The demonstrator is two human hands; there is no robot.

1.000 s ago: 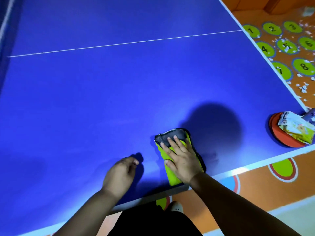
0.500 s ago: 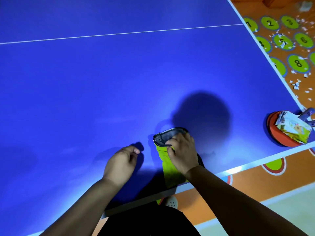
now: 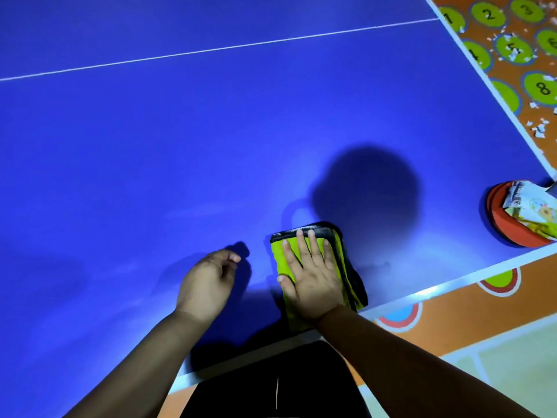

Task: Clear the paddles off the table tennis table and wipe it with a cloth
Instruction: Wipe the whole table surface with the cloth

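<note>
step: wiping, I'd say; cloth is down flat and loaded, the stroke itself isn't visible in a single shot
cloth: folded yellow-green microfibre cloth with a dark grey bound edge (image 3: 343, 267), lying on the blue table tennis table (image 3: 150, 146) right at the near edge, in front of the person's body
right hand: right hand (image 3: 310, 279) palm-down on the cloth, fingers (image 3: 301, 248) straight and slightly spread, tips reaching the dark edge, thumb out over the cloth's left side; pressing, not gripping
left hand: left hand (image 3: 208, 282) just left of the cloth, apart from it, fingers loosely curled, holding nothing; can't tell if it touches the surface or hangs just above
paddle: orange-red round paddle (image 3: 506, 227) on the table at the near right corner, well apart from the cloth, with a crumpled printed paper wrapper (image 3: 530, 206) lying on top; one paddle or a stack, can't tell
progress: clearing looks unfinished with that paddle on the surface; most of the blue top up to the thin white line (image 3: 211, 51) is yet to be covered
next move needs: keep the palm flat and slide the cloth away from the body in overlapping passes; free left hand can brace on the table
watch: passes to the right run into the paddle and wrapper; lift those off first or that corner stays unwiped
floor: orange play mat with numbered green circles (image 3: 542, 87) and white paper scraps beside the table; not part of the job
</note>
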